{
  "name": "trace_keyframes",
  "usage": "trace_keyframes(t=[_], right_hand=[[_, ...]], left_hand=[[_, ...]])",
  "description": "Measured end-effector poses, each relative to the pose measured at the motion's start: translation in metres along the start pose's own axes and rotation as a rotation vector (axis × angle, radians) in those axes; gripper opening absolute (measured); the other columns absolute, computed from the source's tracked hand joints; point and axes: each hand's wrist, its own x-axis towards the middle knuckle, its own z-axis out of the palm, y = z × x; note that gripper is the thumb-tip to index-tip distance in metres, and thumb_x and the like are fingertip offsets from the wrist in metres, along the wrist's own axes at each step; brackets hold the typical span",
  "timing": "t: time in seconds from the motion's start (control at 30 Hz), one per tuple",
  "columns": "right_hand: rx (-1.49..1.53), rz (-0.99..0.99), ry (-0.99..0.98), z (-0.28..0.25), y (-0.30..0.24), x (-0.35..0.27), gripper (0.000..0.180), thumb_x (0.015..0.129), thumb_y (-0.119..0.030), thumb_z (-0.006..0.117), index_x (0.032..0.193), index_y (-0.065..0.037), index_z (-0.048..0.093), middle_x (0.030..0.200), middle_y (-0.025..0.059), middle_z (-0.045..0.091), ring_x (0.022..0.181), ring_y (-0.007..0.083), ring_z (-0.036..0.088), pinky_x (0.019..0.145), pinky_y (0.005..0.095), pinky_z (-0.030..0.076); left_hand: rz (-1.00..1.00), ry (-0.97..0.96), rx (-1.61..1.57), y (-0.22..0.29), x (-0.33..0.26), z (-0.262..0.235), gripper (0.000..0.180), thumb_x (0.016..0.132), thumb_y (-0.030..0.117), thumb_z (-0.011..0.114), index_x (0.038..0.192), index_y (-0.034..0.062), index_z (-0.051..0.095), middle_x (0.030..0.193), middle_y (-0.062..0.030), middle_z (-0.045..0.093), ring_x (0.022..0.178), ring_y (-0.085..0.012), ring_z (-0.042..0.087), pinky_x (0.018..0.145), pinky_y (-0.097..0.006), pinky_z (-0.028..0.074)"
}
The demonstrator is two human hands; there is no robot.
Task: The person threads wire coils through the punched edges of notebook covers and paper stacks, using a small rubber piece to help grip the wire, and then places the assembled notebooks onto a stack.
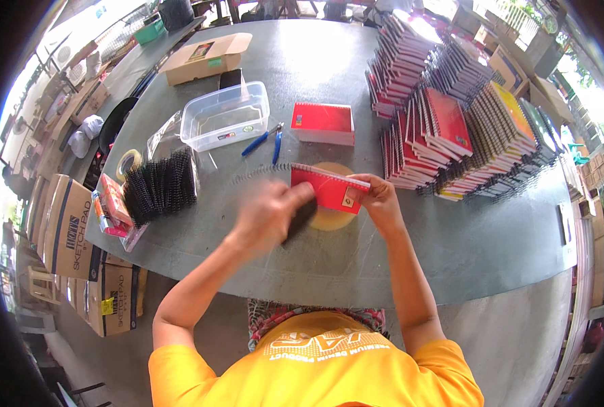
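Note:
A small red notebook [329,190] is held up over the table, gripped at its right end by my right hand [378,195], thumb on the cover. Along its upper edge runs a dark spiral wire [265,172], whose loose length sticks out past the notebook's left end. My left hand [269,211] is smeared by motion; its thumb side overlaps the notebook's left end, and what its fingers hold is unclear. Below that hand shows a dark, flat-looking patch [300,220]. Underneath the notebook lies a round yellowish disc [329,220], partly covered.
Beyond the notebook sits a stack of red pads [324,123]. Blue-handled pliers [277,146] lie beside a clear plastic tub [224,117]. Bundled black spiral coils [159,186] and a tape roll [129,163] are at left. Tall piles of spiral notebooks [444,129] fill the right.

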Motion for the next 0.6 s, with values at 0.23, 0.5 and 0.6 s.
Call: trace_keyframes(t=[0.23, 0.5, 0.6], right_hand=[[0.105, -0.131, 0.034, -0.001, 0.015, 0.0, 0.023, 0.082, 0.007, 0.059, 0.104, 0.002, 0.062, 0.103, 0.0103, 0.067, 0.088, 0.0114, 0.062, 0.081, 0.025, 0.05], [0.011, -0.225, -0.022, 0.008, 0.013, -0.007, 0.025, 0.086, 0.011, 0.051, 0.108, 0.002, 0.06, 0.108, 0.0107, 0.065, 0.1, 0.013, 0.059, 0.088, 0.0248, 0.046], [-0.002, -0.214, 0.051, 0.004, 0.014, -0.005, 0.025, 0.086, 0.01, 0.052, 0.108, 0.001, 0.06, 0.107, 0.0092, 0.065, 0.1, 0.0123, 0.059, 0.089, 0.0246, 0.045]], left_hand=[[0.046, 0.186, -0.237, -0.018, 0.009, 0.014, 0.039, 0.075, 0.001, 0.06, 0.112, 0.0135, 0.064, 0.082, -0.0094, 0.056, 0.078, -0.0266, 0.056, 0.069, -0.038, 0.049], [0.075, 0.322, -0.155, -0.001, 0.028, 0.004, 0.033, 0.073, 0.004, 0.069, 0.106, 0.0092, 0.065, 0.083, -0.0092, 0.058, 0.081, -0.0238, 0.055, 0.071, -0.034, 0.046], [0.075, 0.209, -0.191, 0.013, 0.03, 0.009, 0.034, 0.073, 0.005, 0.069, 0.107, 0.0078, 0.066, 0.083, -0.0075, 0.058, 0.083, -0.0239, 0.053, 0.075, -0.034, 0.044]])
